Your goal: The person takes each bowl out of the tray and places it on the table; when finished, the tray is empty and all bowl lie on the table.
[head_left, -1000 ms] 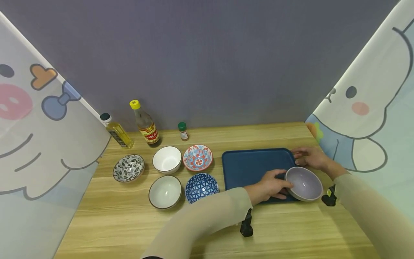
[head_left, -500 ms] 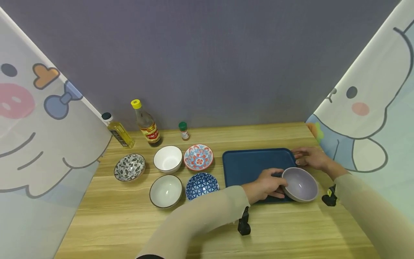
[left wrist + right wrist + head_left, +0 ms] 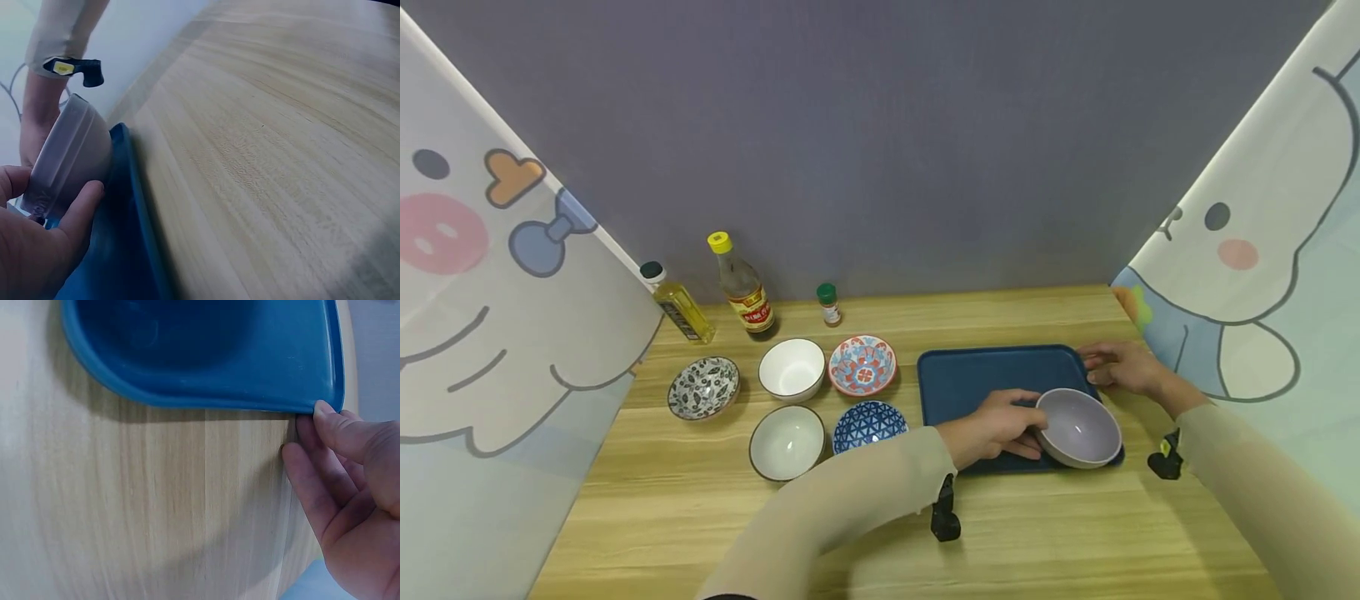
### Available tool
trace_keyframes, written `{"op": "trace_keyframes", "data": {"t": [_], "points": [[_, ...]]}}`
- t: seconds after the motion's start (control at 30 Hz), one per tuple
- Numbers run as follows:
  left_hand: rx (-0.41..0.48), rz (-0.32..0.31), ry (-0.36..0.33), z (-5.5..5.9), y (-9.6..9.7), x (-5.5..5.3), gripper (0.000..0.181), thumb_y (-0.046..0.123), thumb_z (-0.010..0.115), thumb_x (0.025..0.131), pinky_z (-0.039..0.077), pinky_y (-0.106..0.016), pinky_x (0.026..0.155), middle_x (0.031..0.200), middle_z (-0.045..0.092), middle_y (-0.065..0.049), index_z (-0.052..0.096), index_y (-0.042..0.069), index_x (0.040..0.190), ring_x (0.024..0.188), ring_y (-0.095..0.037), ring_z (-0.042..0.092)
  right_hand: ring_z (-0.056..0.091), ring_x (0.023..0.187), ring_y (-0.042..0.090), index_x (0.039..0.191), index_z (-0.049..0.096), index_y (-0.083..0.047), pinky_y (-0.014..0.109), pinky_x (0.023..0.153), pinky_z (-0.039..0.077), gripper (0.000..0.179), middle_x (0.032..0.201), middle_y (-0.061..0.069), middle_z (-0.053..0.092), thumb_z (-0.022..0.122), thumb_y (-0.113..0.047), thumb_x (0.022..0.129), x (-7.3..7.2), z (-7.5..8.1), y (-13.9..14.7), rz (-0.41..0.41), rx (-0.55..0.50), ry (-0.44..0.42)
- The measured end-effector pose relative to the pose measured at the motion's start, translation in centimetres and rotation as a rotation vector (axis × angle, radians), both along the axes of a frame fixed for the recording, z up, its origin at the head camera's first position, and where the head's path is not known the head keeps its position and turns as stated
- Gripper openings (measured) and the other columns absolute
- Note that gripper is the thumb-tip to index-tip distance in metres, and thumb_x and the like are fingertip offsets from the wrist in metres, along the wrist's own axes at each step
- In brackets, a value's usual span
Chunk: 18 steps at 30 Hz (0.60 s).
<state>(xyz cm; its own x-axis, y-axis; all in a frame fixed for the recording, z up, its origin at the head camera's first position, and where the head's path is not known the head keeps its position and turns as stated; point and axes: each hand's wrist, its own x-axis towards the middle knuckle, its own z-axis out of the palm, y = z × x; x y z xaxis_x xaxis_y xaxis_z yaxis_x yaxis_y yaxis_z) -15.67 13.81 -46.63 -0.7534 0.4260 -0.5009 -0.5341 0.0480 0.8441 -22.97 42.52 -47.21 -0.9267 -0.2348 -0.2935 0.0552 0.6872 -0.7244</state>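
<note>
My left hand (image 3: pixel 1000 423) grips a lilac bowl (image 3: pixel 1081 429) by its left side, with the thumb at the rim and fingers against the outer wall. The bowl is upright over the front right part of a dark blue tray (image 3: pixel 973 375); whether its base touches the tray cannot be seen. At the tray's far right corner, my right hand (image 3: pixel 1123 367) pinches the rim. In the right wrist view its thumb (image 3: pixel 340 432) lies on the tray's edge (image 3: pixel 250 409), with fingers beneath and beside it.
Left of the tray stand a red-patterned bowl (image 3: pixel 862 367), a blue-patterned bowl (image 3: pixel 868 423), two white bowls (image 3: pixel 792 369) and a black floral bowl (image 3: pixel 703 388). Behind are an oil bottle (image 3: pixel 683 312), a yellow-capped bottle (image 3: pixel 748 300) and a green-capped jar (image 3: pixel 830 307).
My left hand has carried the lilac bowl leftward, from over the tray's right edge to farther in over the tray. My right hand has stayed at the tray's corner.
</note>
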Motion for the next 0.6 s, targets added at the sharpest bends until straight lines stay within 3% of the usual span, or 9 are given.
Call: {"op": "trace_keyframes", "data": {"t": [0.2, 0.43, 0.6], "points": [[0.051, -0.028, -0.025, 0.8, -1.9, -0.4, 0.051, 0.003, 0.070, 0.085, 0.066, -0.040, 0.061, 0.083, 0.072, -0.017, 0.069, 0.025, 0.130, 0.056, -0.022, 0.065, 0.070, 0.097, 0.028, 0.142, 0.047, 0.016, 0.035, 0.071, 0.063, 0.056, 0.127, 0.040, 0.059, 0.069, 0.001, 0.093, -0.1, 0.0, 0.0, 0.008, -0.003, 0.008], [0.097, -0.057, -0.019, 2.4, -4.5, -1.1, 0.056, 0.003, 0.069, 0.086, 0.067, -0.042, 0.068, 0.092, 0.073, -0.015, 0.064, 0.021, 0.138, 0.060, -0.022, 0.068, 0.069, 0.094, 0.025, 0.142, 0.044, 0.017, 0.038, 0.074, 0.064, 0.056, 0.126, 0.041, 0.058, 0.067, 0.003, 0.093, -0.1, 0.2, -0.1, -0.002, -0.029, -0.013], [0.082, -0.075, 0.000, 3.7, -7.0, -1.6, 0.059, 0.006, 0.068, 0.087, 0.067, -0.043, 0.071, 0.095, 0.073, -0.012, 0.060, 0.019, 0.144, 0.064, -0.022, 0.070, 0.069, 0.091, 0.020, 0.141, 0.044, 0.018, 0.036, 0.073, 0.064, 0.056, 0.124, 0.041, 0.059, 0.068, 0.003, 0.092, 0.0, 0.0, -0.1, 0.001, -0.052, -0.011]]}}
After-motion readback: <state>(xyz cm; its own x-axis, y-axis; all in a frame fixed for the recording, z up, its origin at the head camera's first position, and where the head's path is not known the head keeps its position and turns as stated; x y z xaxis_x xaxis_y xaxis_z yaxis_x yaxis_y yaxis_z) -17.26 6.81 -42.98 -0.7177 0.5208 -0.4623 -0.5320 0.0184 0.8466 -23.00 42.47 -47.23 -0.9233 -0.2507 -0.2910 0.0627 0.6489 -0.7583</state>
